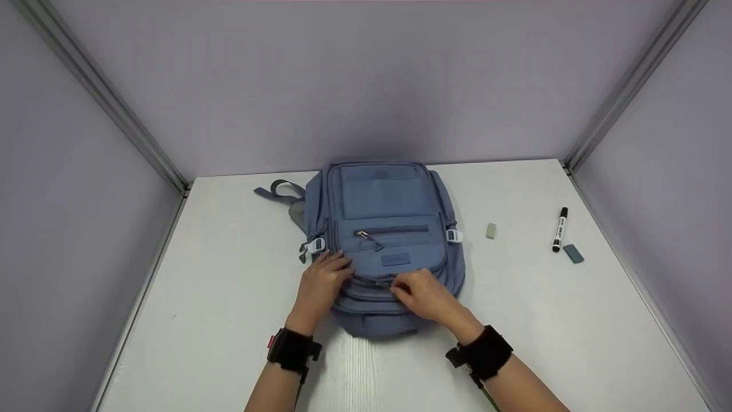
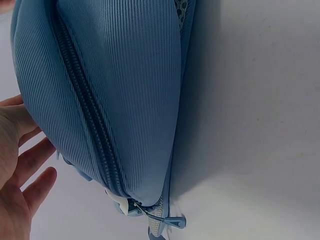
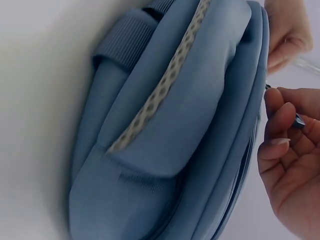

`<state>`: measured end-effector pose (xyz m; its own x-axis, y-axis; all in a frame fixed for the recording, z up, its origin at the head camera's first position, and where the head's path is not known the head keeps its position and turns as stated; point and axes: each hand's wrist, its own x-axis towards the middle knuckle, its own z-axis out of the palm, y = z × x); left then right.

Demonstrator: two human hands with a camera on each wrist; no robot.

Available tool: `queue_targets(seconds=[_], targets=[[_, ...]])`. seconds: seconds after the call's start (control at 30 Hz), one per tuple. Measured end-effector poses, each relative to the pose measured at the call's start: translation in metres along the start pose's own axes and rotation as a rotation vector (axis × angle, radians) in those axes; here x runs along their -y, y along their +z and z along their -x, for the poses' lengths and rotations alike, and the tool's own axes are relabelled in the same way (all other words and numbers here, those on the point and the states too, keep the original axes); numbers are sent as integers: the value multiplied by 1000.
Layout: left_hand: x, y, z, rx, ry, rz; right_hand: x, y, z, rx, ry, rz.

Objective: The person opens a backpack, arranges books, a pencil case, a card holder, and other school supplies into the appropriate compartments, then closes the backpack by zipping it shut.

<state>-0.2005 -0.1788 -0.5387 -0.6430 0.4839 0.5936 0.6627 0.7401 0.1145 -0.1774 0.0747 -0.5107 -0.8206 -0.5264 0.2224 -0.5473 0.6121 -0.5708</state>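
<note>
A blue backpack [image 1: 390,197] lies on the white table [image 1: 229,297], its front pockets facing up. My left hand [image 1: 323,281] rests against the pack's lower left side, fingers [image 2: 36,161] spread loosely at the fabric's edge. With thumb and fingers curled together, my right hand [image 1: 426,294] pinches a dark zipper pull [image 3: 298,121] on the lower front pocket. Above it, another zipper with its pull [image 1: 370,239] crosses the pack's front. The left wrist view shows a long side zipper [image 2: 86,95] with its pull hanging at the end.
Right of the pack lies a small pale green block [image 1: 490,231]. Farther right are a black-and-white marker [image 1: 560,230] and a dark teal block [image 1: 573,253]. A loose strap [image 1: 280,191] sticks out on the pack's left. Grey panels [image 1: 377,80] wall the table's back and sides.
</note>
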Motion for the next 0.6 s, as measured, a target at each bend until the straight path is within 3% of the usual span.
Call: queue_targets(seconds=[0.3, 0.47, 0.6], targets=[[-1, -1, -1, -16, 27, 31, -14, -15, 13, 22, 60, -34], [-7, -3, -5, 54, 67, 94, -6, -10, 6, 116, 119, 8], [-18, 1, -8, 102, 71, 141, 2, 1, 0, 103, 165, 65]])
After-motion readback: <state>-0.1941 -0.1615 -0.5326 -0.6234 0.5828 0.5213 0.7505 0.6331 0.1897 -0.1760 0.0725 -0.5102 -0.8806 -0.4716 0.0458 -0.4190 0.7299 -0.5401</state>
